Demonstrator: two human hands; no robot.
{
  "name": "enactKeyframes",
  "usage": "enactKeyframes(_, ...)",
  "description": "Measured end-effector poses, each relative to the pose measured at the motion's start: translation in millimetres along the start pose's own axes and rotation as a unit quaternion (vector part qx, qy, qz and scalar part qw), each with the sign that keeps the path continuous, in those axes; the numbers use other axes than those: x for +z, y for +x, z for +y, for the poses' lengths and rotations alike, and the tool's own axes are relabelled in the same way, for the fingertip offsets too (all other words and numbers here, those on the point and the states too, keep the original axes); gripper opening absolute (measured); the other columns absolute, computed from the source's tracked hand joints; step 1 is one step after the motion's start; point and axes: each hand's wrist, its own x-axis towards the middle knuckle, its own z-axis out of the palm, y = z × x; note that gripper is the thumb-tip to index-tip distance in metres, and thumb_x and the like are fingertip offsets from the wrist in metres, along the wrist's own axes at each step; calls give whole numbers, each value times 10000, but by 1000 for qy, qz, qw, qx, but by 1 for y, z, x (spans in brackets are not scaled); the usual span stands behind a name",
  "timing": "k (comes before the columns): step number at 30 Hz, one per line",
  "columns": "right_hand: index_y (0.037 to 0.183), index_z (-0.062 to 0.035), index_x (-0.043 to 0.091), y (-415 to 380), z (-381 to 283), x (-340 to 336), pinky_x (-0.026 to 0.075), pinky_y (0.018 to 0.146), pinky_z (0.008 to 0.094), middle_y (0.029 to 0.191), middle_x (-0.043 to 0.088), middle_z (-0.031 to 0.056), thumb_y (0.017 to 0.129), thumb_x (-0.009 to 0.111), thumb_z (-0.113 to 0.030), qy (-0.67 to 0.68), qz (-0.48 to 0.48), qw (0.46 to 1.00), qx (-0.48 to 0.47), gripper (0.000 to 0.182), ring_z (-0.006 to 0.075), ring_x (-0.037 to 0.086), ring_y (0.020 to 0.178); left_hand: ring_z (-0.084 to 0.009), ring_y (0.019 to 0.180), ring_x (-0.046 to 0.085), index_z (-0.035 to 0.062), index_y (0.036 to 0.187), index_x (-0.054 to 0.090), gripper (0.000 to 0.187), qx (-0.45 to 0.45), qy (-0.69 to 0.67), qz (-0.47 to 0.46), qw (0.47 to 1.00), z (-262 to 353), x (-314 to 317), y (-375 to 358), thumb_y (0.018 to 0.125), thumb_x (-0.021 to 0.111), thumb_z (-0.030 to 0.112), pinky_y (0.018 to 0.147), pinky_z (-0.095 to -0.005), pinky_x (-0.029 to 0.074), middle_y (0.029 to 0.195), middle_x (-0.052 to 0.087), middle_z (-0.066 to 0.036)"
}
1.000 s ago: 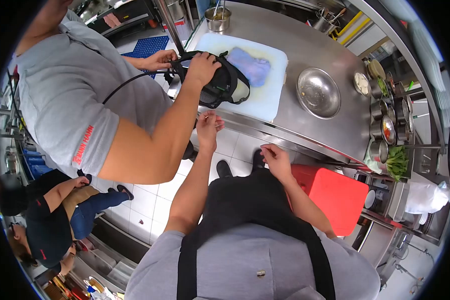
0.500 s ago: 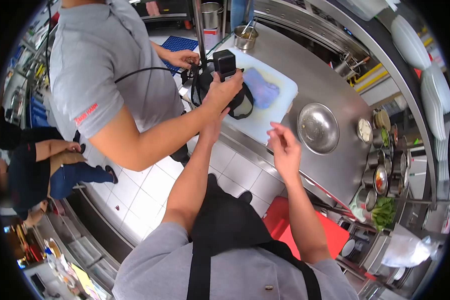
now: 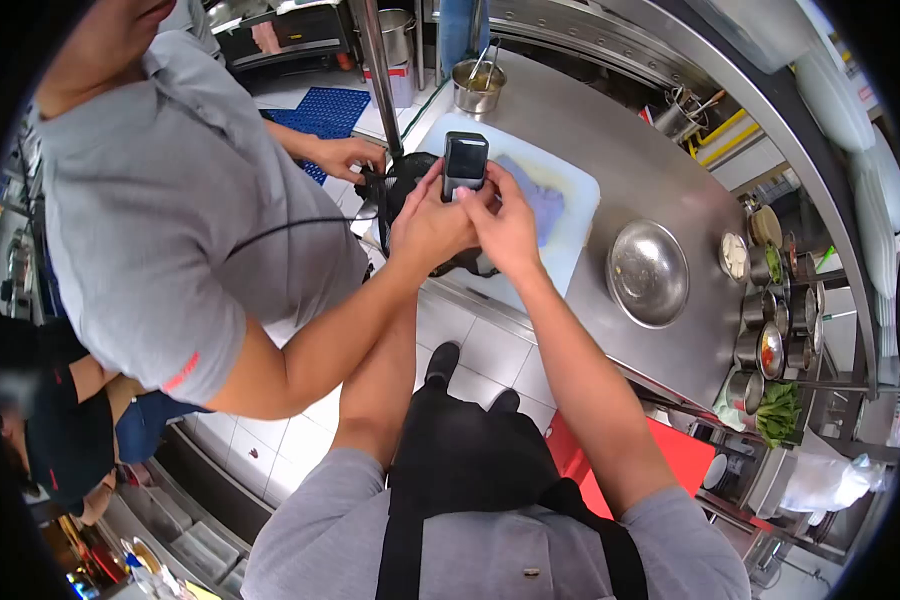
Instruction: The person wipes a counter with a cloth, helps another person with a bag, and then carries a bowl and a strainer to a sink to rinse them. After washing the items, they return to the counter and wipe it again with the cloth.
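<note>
A small boxy device with a dark screen [image 3: 466, 157] stands upright above the cutting board's near-left side. My right hand [image 3: 507, 222] has its fingers closed around the device's right and lower side. A co-worker's hand [image 3: 432, 238] is also at the device, pressed close to mine from the left. My left hand lies behind that hand and arm, at the device's left; its fingers cannot be told apart from the co-worker's. Below the hands is a black mesh bag [image 3: 410, 180], partly covered. The co-worker's other hand [image 3: 348, 157] touches black straps and a cable beside it.
A white cutting board [image 3: 577, 200] with a bluish-purple cloth-like piece [image 3: 545, 212] lies on the steel counter [image 3: 610, 130]. To its right sits a metal bowl [image 3: 648, 273]. A small pot [image 3: 478, 85] stands at the back; several ingredient pots [image 3: 755, 350] line the right. A pole [image 3: 376, 80] rises nearby.
My right hand has moved left and up from open air onto the device. My left hand has gone further behind the co-worker's hand. The co-worker has leaned closer, and the device is slightly lower.
</note>
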Motion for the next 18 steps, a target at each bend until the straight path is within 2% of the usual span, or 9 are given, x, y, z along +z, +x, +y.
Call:
enactKeyframes(3, 1323, 47, 474, -4, 1, 9, 444, 980, 389, 1271, 514, 211, 846, 714, -244, 37, 62, 997, -35, 608, 354, 559, 1140, -262, 1323, 425, 148, 1473, 321, 478, -3, 26, -61, 998, 6, -9, 9, 1029, 304, 322, 1092, -410, 352, 1455, 388, -144)
enactKeyframes(5, 1321, 52, 475, -5, 3, 14, 440, 980, 384, 1234, 517, 185, 846, 715, -208, 49, 72, 996, -23, 592, 328, 536, 1153, -269, 1299, 454, 136, 1473, 321, 471, -16, 17, -48, 999, 4, -21, 12, 1035, 280, 307, 1085, -408, 366, 1445, 404, -141)
enactKeyframes(7, 1309, 56, 487, -4, 6, 17, 437, 984, 386, 1261, 497, 188, 841, 722, -256, 21, 84, 995, -53, 610, 323, 492, 1184, -266, 1282, 463, 81, 1451, 339, 505, -126, -141, -61, 980, -1, -40, 20, 1033, 281, 359, 1070, -411, 374, 1419, 424, -140)
enactKeyframes(8, 1309, 56, 487, -4, 8, 19, 437, 984, 386, 1261, 497, 188, 841, 722, -256, 20, 92, 994, -47, 610, 323, 492, 1184, -265, 1249, 481, 65, 1426, 365, 548, -193, -234, -124, 945, 4, -17, 17, 1021, 286, 426, 1038, -414, 392, 1376, 455, -142)
enactKeyframes(11, 1299, 62, 496, -5, 8, 22, 441, 977, 396, 1262, 489, 191, 825, 735, -325, -54, 107, 991, -62, 657, 333, 467, 1190, -266, 1221, 489, 52, 1404, 381, 577, -195, -250, -121, 941, 0, -28, 22, 1007, 303, 464, 1019, -410, 396, 1340, 475, -147)
enactKeyframes(13, 1292, 73, 498, -6, 5, 23, 446, 968, 407, 1249, 490, 195, 807, 743, -378, -83, 105, 988, -82, 707, 349, 472, 1180, -265, 1207, 492, 47, 1393, 394, 586, -191, -261, -177, 929, -3, -36, 28, 999, 317, 474, 1026, -401, 386, 1327, 480, -147)
enactKeyframes(14, 1294, 75, 496, -6, 3, 24, 451, 959, 408, 1244, 489, 193, 801, 748, -383, -91, 109, 986, -85, 718, 352, 474, 1176, -266, 1209, 490, 50, 1388, 402, 583, -166, -205, -192, 945, -2, -37, 30, 998, 318, 475, 1028, -403, 382, 1326, 481, -147)
enactKeyframes(18, 1289, 72, 501, -2, 0, 21, 459, 945, 400, 1228, 499, 197, 811, 739, -375, -84, 114, 988, -60, 697, 351, 489, 1157, -273, 1227, 481, 58, 1408, 395, 591, -208, -204, -134, 947, 1, -32, 26, 997, 321, 477, 1039, -408, 368, 1348, 476, -149)
